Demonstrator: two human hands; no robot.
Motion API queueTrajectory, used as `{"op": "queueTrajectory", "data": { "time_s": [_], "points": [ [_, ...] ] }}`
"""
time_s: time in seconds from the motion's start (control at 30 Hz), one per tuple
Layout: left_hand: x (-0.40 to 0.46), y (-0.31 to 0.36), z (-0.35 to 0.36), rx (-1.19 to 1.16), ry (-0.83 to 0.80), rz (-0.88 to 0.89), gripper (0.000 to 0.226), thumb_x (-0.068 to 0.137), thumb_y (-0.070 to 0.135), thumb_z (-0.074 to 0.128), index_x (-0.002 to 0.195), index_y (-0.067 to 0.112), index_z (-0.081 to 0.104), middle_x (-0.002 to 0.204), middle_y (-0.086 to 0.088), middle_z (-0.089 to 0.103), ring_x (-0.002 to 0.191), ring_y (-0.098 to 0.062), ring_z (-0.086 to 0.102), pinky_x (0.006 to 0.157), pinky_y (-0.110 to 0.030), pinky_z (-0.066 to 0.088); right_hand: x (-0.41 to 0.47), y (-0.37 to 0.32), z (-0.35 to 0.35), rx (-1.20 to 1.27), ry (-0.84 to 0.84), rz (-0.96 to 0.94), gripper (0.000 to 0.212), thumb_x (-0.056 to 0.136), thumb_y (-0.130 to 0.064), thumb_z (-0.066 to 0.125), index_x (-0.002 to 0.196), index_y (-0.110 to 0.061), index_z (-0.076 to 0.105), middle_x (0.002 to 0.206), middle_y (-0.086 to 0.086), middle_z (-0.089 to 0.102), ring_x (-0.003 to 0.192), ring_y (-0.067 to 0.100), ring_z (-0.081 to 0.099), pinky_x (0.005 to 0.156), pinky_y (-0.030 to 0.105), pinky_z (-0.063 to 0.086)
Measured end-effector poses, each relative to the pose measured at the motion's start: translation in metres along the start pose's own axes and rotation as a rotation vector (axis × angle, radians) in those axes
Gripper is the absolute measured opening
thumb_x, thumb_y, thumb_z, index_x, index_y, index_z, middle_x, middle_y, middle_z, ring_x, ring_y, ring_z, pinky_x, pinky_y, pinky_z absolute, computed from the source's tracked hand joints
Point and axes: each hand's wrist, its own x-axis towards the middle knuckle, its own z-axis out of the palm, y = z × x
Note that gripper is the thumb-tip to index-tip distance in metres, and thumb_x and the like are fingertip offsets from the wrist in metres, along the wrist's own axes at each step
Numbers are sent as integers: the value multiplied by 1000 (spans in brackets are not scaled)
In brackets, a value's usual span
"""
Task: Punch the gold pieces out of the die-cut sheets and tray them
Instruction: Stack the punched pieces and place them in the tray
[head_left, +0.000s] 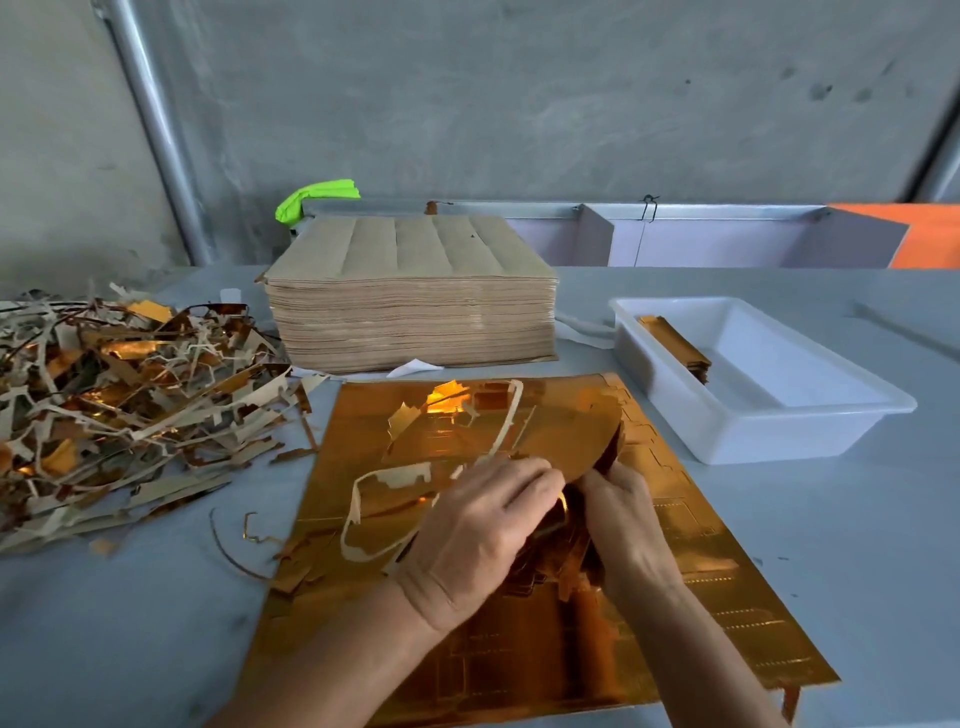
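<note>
Far to the left of our grip lies the scrap heap (119, 410), a loose tangle of torn strips, dull tan on one face and mirror-gold on the other, spread over the pale grey counter (857, 571). Nearer our grip, a few thin curled slivers (244, 540) rest apart from that heap. Beyond the grip, toward the wall, stands a thick square stack of sheets (410, 296), matte brown side up, its top creased by long parallel ridges.

Our left hand (478, 535) curls its fingers around a dark bundle of gold pieces (556, 540), and our right hand (623, 519) pinches the same bundle from the other side, so both grips are closed on it, knuckles almost touching. From the grip a pale, jagged offcut strip (384, 514) loops out to the left, and a bent flap of shiny foil rises just above it.

Directly beneath the grip lies the flat gold sheet (519, 649), glossy and reflective, scored with rectangular die-cut outlines and rows of fine perforations.

To the right of the grip and farther back sits the white tray (779, 436), smooth plastic, rectangular with rounded rim, holding a neat pile of trayed pieces (675, 343) against its left wall.
</note>
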Motion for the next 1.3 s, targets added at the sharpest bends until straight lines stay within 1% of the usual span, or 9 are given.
{"op": "queueTrajectory", "data": {
  "time_s": [0.13, 0.3, 0.47, 0.6, 0.77, 0.9, 1.0, 1.17, 1.3],
  "points": [
    [-3, 2, -3, -50, -112, -24, 30, 86, 9, 47, 100, 2, 72, 102, -13, 70, 91, -23, 70, 76, -32, 59, 1, 1, -6, 175, -31, 67, 31, 98, -31, 48, 78, -14, 65, 67, 8, 70, 63, 23, 70, 47, 29, 53],
    [-3, 4, -3, -45, -202, -5, 25, 89, 10, 51, 101, 3, 72, 103, -12, 69, 92, -22, 68, 80, -31, 57, -1, 10, -4, 178, -105, -74, 35, 91, -57, 45, 80, -40, 74, 86, 0, 75, 80, 19, 72, 60, 26, 57],
    [-7, 5, -10, -241, -167, -84, 18, 88, 6, 62, 103, 3, 71, 110, -13, 67, 103, -21, 66, 84, -28, 56, 11, 16, -10, 241, 91, 126, 32, 96, -40, 50, 106, -10, 57, 64, 4, 70, 56, 22, 68, 49, 34, 54],
    [-21, -8, -23, -190, -34, -144, 27, 92, 16, 49, 97, 0, 70, 106, -14, 68, 102, -20, 66, 87, -26, 55, 17, 15, -24, 290, 234, 202, 40, 97, -40, 48, 127, -14, 42, 101, 8, 66, 90, 29, 64, 73, 47, 52],
    [-38, -59, -35, 62, 87, -497, 16, 88, 2, 52, 93, -4, 66, 85, -15, 67, 75, -20, 65, 64, -35, 60, 20, 15, -42, 312, 322, 218, 45, 98, -36, 48, 136, -13, 41, 120, 8, 60, 108, 32, 57, 90, 50, 48],
    [-43, -90, -34, 137, 49, -899, 14, 92, -2, 50, 95, -3, 63, 91, -17, 66, 75, -31, 64, 60, -33, 52, 19, 14, -54, 299, 373, 178, 14, 99, -30, 47, 108, -19, 46, 81, 0, 59, 71, 20, 58, 53, 35, 46],
    [-43, -104, -29, 164, 87, -1047, 19, 95, 2, 47, 99, -1, 65, 94, -16, 67, 82, -29, 63, 64, -31, 49, 20, 15, -59, 279, 372, 165, 13, 100, -27, 46, 93, -16, 46, 78, 2, 58, 70, 20, 57, 51, 36, 43],
    [-36, -96, -24, 205, -179, -970, 18, 97, 10, 48, 96, 5, 65, 95, -8, 65, 76, -16, 57, 60, -21, 40, 24, 22, -58, 246, 303, 151, 13, 100, -28, 46, 109, -19, 42, 83, 1, 58, 73, 19, 57, 54, 36, 44],
    [-15, -77, -31, 410, -402, -951, 37, 92, 9, 55, 128, 8, 47, 126, -12, 46, 62, -10, 51, 50, -16, 40, 28, 29, -55, 235, 278, 155, 17, 98, -32, 48, 111, -22, 43, 85, -2, 59, 73, 19, 58, 49, 34, 43]
  ]
}}
